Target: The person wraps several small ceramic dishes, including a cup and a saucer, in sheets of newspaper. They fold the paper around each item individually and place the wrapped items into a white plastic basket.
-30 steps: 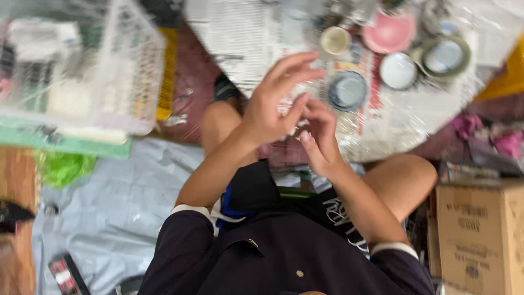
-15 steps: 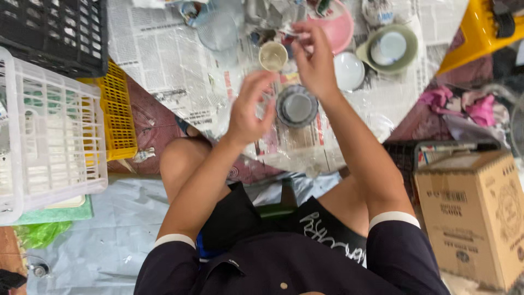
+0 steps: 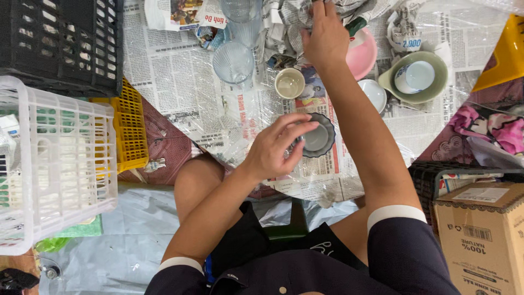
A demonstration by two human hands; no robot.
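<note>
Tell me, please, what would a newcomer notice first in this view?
Two bare arms reach over newspaper spread under clear plastic: the left hand touches a small dark bowl at centre, while the right hand reaches into crumpled paper at the top, beside a pink bowl. A white crate fills the left, below a black crate.

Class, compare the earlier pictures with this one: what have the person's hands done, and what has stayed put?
The right hand has reached out from in front of the body to the crumpled newspaper. The left hand has dropped beside the small dark bowl. The cups, bowls and crates stay in place.
</note>
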